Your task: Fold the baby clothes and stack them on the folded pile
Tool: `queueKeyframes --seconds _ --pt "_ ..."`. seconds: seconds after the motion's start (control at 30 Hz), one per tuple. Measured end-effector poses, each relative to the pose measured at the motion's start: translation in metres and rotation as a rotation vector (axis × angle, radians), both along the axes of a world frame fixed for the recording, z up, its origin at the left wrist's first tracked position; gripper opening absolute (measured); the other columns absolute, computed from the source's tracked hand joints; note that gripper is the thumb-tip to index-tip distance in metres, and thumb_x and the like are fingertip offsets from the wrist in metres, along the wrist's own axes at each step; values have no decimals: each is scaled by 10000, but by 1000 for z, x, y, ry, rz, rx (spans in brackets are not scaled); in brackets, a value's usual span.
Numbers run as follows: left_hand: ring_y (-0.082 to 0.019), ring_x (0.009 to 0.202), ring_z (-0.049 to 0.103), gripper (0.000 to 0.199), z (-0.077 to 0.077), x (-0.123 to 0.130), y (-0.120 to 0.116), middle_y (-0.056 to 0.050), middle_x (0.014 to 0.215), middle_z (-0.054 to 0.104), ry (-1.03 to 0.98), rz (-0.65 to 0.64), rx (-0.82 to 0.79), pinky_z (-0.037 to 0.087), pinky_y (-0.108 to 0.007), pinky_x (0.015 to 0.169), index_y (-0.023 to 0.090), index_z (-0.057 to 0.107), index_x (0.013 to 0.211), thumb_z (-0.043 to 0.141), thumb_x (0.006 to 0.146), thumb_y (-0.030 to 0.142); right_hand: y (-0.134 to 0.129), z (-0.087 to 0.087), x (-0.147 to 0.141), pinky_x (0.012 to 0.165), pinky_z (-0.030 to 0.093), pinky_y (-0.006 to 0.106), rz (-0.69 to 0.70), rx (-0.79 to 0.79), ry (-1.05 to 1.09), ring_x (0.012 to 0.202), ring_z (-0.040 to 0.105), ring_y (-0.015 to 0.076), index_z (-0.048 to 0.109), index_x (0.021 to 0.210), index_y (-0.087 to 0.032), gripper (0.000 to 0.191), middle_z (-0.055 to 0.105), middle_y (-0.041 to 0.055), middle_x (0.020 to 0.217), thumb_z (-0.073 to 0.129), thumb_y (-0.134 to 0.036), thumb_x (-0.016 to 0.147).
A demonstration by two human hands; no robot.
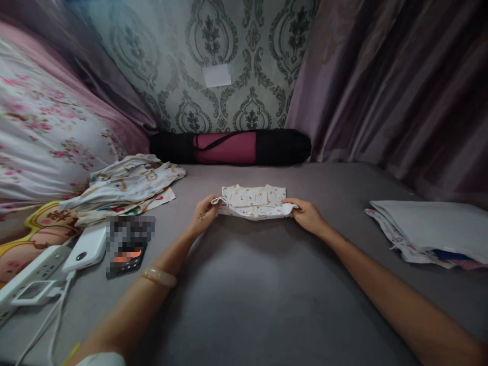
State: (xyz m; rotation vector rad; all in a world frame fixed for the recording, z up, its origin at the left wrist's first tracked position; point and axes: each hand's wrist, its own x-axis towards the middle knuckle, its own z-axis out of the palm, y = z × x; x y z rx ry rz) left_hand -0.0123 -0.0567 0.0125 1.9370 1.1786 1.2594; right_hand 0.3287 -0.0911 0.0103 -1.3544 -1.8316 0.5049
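A white cloth garment (253,199) with a small print lies partly folded on the grey bed sheet (267,295), straight ahead of me. My left hand (204,213) pinches its near left corner between thumb and fingers. At the near right corner, my right hand (308,216) grips the fabric in the same way. Between both hands the near edge is stretched and sags slightly in the middle. The exact kind of garment cannot be made out.
Crumpled printed clothes (133,178) lie at the left, near a phone (131,259), a white power bank (86,247) and a power strip (34,274) with cables. Folded cloths (430,223) are stacked at right. A long black-and-red bag (229,147) lies along the wall.
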Motion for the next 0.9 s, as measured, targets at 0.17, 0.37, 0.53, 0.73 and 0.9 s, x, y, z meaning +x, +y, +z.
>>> queueKeyframes --seconds 0.17,0.37,0.53,0.73,0.9 --pt "-155 775 571 305 -5 16 19 -30 824 654 -83 116 44 447 -256 725 161 653 939 504 881 421 22 -3 -3 825 506 321 -85 33 4 896 674 194 711 1070 -191 354 731 64 1035 503 -160 785" --pt "-142 696 529 239 -17 27 50 3 699 578 -1 289 5 414 -236 651 159 630 857 450 885 314 52 -7 -5 791 483 284 -195 27 -112 870 658 185 703 1083 -186 358 728 69 1032 481 -145 805" --pt "-196 806 596 224 -26 36 71 -74 818 663 315 472 -205 442 -284 724 145 632 869 427 876 236 70 -12 -9 778 461 271 -348 -145 -363 876 650 207 708 999 -148 285 724 107 969 461 -233 886" --pt "-233 936 622 253 -28 37 74 -132 990 688 515 551 -262 444 -304 781 164 627 953 434 908 321 74 -10 -15 778 458 267 -457 -255 -452 941 655 219 688 1066 -150 319 709 138 1045 434 -282 926" --pt "-248 996 621 293 -25 37 73 -134 1031 690 525 549 -240 443 -310 800 180 619 1000 370 943 324 72 -6 -20 806 477 332 -556 -345 -424 976 661 269 674 1088 -131 356 693 189 1054 402 -304 938"
